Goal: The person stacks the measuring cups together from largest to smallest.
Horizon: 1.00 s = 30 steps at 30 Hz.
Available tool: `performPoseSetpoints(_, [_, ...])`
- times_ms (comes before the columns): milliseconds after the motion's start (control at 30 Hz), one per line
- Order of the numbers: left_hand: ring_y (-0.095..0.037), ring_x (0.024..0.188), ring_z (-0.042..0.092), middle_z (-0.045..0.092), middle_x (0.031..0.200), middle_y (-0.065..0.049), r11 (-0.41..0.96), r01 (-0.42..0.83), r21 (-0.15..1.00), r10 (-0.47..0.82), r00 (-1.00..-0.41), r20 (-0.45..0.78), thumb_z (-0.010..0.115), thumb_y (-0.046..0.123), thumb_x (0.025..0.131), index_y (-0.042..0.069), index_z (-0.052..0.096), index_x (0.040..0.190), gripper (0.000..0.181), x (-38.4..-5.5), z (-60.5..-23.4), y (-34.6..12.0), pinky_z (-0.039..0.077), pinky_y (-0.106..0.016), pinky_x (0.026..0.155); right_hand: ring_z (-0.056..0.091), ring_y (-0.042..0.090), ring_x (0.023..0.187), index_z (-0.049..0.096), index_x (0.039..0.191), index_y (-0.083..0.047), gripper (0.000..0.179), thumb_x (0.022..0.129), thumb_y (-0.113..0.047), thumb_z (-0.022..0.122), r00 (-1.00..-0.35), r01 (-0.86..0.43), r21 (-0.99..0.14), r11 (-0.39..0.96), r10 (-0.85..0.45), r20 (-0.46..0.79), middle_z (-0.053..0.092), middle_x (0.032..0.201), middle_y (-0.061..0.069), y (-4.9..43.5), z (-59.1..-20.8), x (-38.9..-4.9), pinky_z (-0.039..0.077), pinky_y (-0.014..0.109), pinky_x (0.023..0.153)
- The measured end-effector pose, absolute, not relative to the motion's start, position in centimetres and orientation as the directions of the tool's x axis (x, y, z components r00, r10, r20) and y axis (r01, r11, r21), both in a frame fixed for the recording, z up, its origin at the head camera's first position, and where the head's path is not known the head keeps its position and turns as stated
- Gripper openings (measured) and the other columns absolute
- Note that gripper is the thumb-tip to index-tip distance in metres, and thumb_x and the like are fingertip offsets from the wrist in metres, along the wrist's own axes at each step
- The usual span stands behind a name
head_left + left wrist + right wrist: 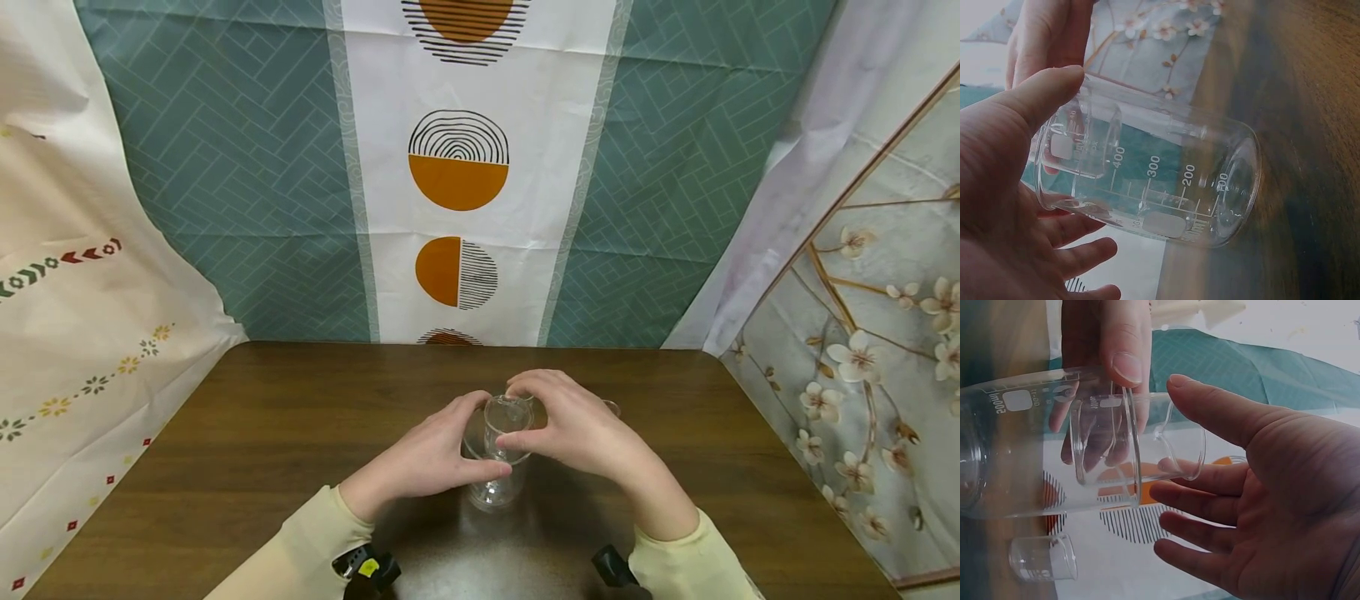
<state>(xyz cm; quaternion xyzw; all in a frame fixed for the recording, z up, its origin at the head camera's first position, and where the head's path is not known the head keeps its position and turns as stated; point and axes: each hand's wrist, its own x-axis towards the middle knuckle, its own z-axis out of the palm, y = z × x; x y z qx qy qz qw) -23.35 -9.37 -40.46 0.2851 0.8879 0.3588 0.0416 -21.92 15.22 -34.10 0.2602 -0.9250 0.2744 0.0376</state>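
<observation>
A large clear glass beaker [495, 493] stands upright at the middle of the wooden table, its white scale showing in the left wrist view. My left hand [431, 454] holds it near the rim, thumb on one side and fingers on the other. A smaller glass beaker [1175, 447] sits partly inside the large one's mouth, its spouted rim above. My right hand [573, 421] pinches this smaller beaker near its rim between thumb and index finger. The other right fingers extend loosely beside the glass in the right wrist view.
Another small beaker [1041, 559] stands on the table beyond my right hand, which mostly hides it in the head view. The wooden table [300, 392] ends at a patterned cloth backdrop [465, 275]. Printed cloths hang at both sides.
</observation>
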Motion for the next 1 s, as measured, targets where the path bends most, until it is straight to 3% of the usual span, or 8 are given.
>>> performPoseSetpoints(367, [-0.03,0.133,0.062,0.057,0.155,-0.005,0.584,0.48,0.655,0.535,-0.834,0.134,0.083,0.067,0.09,0.014,0.046,0.16,0.096,-23.36,-40.48,-9.36,0.052,-0.056,0.107,0.059,0.027,0.139,0.074,0.129,-0.01,0.059,0.084,-0.039,0.099,-0.854,-0.515,-0.459,0.724,-0.48,0.203,0.068,0.144,0.003,15.02,-34.44,-22.13,0.052,0.054,0.109])
performPoseSetpoints(667, [-0.024,0.13,0.063,0.058,0.153,-0.002,0.592,0.473,0.652,0.531,-0.838,0.126,0.082,0.07,0.09,0.016,0.045,0.16,0.096,-23.29,-40.54,-9.34,0.053,-0.054,0.105,0.06,0.028,0.136,0.075,0.124,-0.011,0.056,0.084,-0.043,0.098,-0.846,-0.528,-0.439,0.727,-0.493,0.202,0.069,0.142,0.004,14.98,-34.82,-22.3,0.053,0.054,0.106])
performPoseSetpoints(1000, [-0.024,0.131,0.062,0.058,0.154,-0.003,0.587,0.482,0.651,0.535,-0.834,0.135,0.083,0.067,0.09,0.013,0.045,0.161,0.097,-23.37,-40.53,-9.34,0.052,-0.054,0.107,0.059,0.03,0.141,0.076,0.122,-0.013,0.049,0.085,-0.036,0.098,-0.848,-0.524,-0.427,0.737,-0.499,0.178,0.068,0.144,0.005,14.78,-35.02,-22.5,0.052,0.054,0.108])
